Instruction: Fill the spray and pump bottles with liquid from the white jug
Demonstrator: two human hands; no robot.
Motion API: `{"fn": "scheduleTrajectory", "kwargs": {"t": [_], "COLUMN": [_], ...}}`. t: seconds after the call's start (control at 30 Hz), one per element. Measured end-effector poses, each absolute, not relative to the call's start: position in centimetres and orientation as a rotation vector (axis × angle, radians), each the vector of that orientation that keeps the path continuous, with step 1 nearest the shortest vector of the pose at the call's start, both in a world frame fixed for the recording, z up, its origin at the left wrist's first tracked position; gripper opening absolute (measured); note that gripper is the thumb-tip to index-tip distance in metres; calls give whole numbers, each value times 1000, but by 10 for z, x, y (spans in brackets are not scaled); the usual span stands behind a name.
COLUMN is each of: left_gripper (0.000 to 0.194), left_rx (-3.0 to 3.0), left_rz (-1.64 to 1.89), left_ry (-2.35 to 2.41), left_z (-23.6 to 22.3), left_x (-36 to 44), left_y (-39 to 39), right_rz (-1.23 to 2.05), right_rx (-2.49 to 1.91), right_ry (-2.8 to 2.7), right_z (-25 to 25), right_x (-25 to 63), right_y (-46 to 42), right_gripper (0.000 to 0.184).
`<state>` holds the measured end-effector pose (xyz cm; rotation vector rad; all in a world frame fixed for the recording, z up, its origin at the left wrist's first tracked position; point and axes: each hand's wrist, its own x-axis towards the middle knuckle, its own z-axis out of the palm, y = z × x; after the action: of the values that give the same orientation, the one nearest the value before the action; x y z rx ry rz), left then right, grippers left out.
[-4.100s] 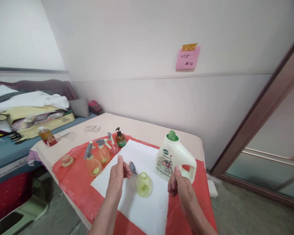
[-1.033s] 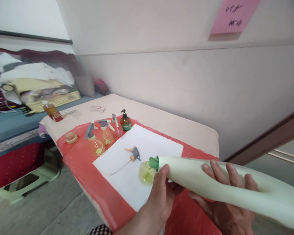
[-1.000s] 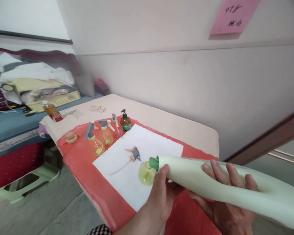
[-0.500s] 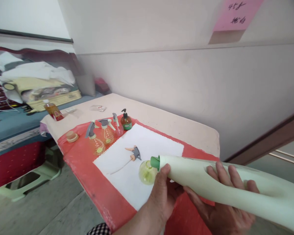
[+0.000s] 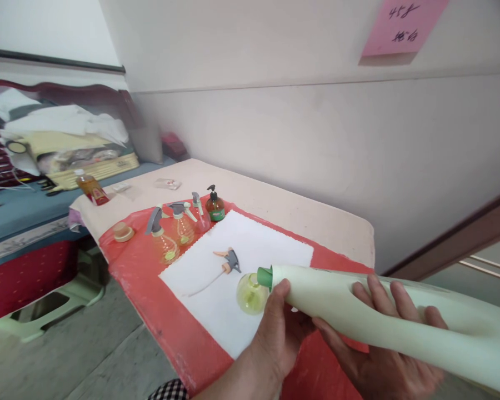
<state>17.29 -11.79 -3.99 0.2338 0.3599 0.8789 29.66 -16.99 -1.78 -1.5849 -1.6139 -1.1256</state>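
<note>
A large pale green detergent jug (image 5: 325,289) lies tipped nearly on its side, its green spout (image 5: 264,276) over the mouth of a yellow-green spray bottle (image 5: 250,294). Around the jug's neck, from below, my left hand (image 5: 279,328) is closed. My right hand (image 5: 387,344) grips the jug's handle, fingers through the opening. The spray bottle stands upright on a white cloth (image 5: 208,311); its mouth is hidden behind the spout. Whether liquid flows cannot be seen. Beside it on the cloth lies a grey and peach trigger sprayer (image 5: 229,262) with a thin tube.
Several upright bottles line the red sheet's (image 5: 137,283) left side: clear spray bottles (image 5: 163,247) and a brown pump bottle (image 5: 215,208). A round cap (image 5: 123,231) lies near them. An amber bottle (image 5: 91,189) stands at the table's far left. A red-covered stool (image 5: 29,283) is below.
Four seconds ago both hands were empty and the jug stood upright; now I hold it tipped at the spray bottle. Over the last second only slight shifts of hands and view show.
</note>
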Motion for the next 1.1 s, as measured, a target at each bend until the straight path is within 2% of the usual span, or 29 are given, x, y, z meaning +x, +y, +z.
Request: {"fn": "scheduleTrajectory", "kwargs": {"t": [0.13,0.27,0.83,1.1], "left_gripper": [53,53,51,56], "left_rx": [212,198,176,178], "left_rz": [879,870,880,867], "left_ry": [365,359,324,330], "left_z": [-40,-41,-41,-40], "left_x": [173,173,174,174], "left_y": [-118,-118,-119,-119], "right_rz": [-1057,-1058,-1091,-1109], "right_rx": [-1598,-1595,-1573,-1559], "right_ry": [-1531,-1530,-1543,-1559], "right_z": [-12,-10,-8,-5], "right_x": [288,285,286,285], "right_y": [-168,-167,-167,-167], "right_gripper": [81,79,80,82]}}
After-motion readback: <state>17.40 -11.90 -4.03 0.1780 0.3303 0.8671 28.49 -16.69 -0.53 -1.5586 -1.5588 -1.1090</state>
